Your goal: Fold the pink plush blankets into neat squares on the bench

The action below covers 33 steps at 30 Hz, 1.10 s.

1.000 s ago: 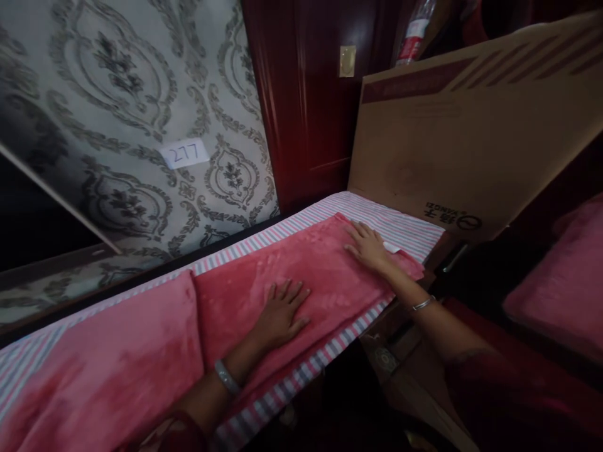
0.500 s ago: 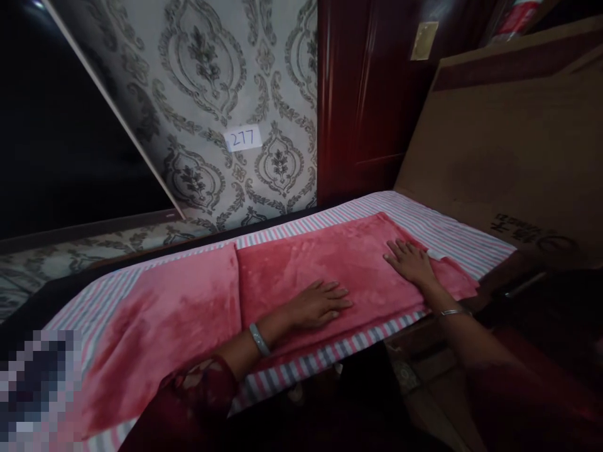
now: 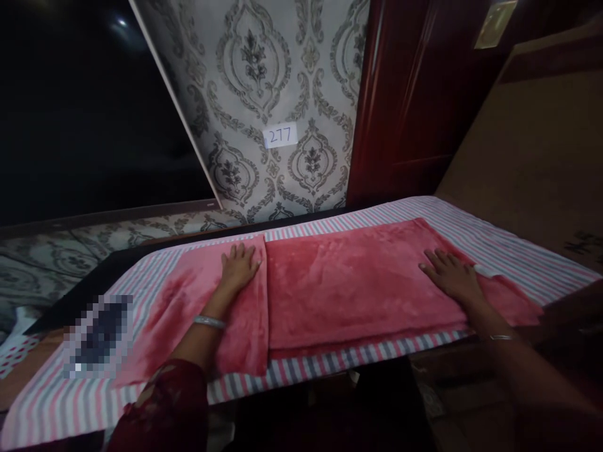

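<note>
A pink plush blanket [image 3: 348,282] lies spread over a striped cloth [image 3: 509,245], its left part folded over in a layer with an edge running front to back. My left hand [image 3: 238,269] rests flat on that left layer, close to the edge, fingers spread. Toward the right end of the blanket, my right hand [image 3: 452,276] lies flat with its fingers apart. Neither hand grips the fabric. A small piece sticks out from the blanket's right end, beyond my right wrist.
A large dark screen [image 3: 94,113] stands at the back left. Behind are patterned wallpaper with a paper label [image 3: 281,135] reading 277 and a dark red door panel [image 3: 400,113]. A cardboard box [image 3: 541,144] stands on the right. A pixelated object [image 3: 101,336] lies at the left.
My left hand has moved left, from the blanket's middle onto the left layer. My right hand remains flat near the right end. The view has shifted left.
</note>
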Available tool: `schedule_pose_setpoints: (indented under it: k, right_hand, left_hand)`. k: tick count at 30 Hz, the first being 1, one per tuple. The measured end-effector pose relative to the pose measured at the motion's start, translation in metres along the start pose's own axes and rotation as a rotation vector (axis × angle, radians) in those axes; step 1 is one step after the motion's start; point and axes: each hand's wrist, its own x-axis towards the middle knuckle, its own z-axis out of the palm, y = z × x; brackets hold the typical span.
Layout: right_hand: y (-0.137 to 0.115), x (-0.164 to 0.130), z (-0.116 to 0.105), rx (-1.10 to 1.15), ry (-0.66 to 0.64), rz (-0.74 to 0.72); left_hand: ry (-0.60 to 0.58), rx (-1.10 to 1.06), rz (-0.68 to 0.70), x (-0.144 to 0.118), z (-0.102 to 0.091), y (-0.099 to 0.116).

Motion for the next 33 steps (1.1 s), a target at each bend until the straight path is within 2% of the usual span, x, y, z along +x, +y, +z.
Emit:
schedule_pose_setpoints:
  k: [3, 6, 9, 11, 13, 16, 18, 20, 22, 24, 27, 30, 33]
  right_hand:
    - [0.003, -0.001, -0.001, -0.008, -0.015, -0.002]
    - [0.004, 0.003, -0.007, 0.02, -0.074, 0.046]
    - [-0.021, 0.015, -0.02, 0.057, -0.098, 0.134]
    - [-0.064, 0.023, -0.032, 0.095, -0.026, 0.063]
    - [-0.128, 0.029, -0.043, 0.156, 0.021, -0.177]
    - [-0.24, 0.025, -0.052, 0.258, -0.1, -0.476]
    - [-0.306, 0.016, -0.055, 0.306, -0.157, -0.601]
    - [-0.354, 0.006, -0.054, 0.314, -0.179, -0.692]
    - [-0.379, -0.001, -0.052, 0.321, -0.186, -0.757]
    - [-0.384, -0.001, -0.048, 0.318, -0.175, -0.767]
    - [-0.36, 0.015, -0.043, 0.289, -0.152, -0.69]
    - [-0.305, 0.044, -0.039, 0.24, -0.152, -0.523]
    - [-0.23, 0.072, -0.037, 0.176, -0.162, -0.326]
  left_hand:
    - [0.013, 0.038, -0.029, -0.005, 0.024, -0.01]
    - [0.073, 0.031, -0.018, -0.007, 0.037, -0.009]
    - [0.113, -0.006, 0.018, -0.007, 0.038, -0.009]
    - [0.106, -0.039, 0.068, -0.006, 0.037, -0.009]
    - [0.089, -0.064, 0.113, -0.007, 0.037, -0.009]
    - [0.071, -0.079, 0.128, -0.008, 0.036, -0.009]
    - [0.068, -0.077, 0.126, -0.009, 0.035, -0.01]
    - [0.077, -0.065, 0.13, -0.009, 0.035, -0.012]
    - [0.091, -0.042, 0.138, -0.008, 0.035, -0.014]
    - [0.1, -0.016, 0.141, -0.006, 0.036, -0.016]
    - [0.101, 0.007, 0.147, -0.002, 0.037, -0.018]
    - [0.105, 0.011, 0.152, 0.002, 0.037, -0.019]
    - [0.104, 0.023, 0.154, 0.005, 0.038, -0.02]
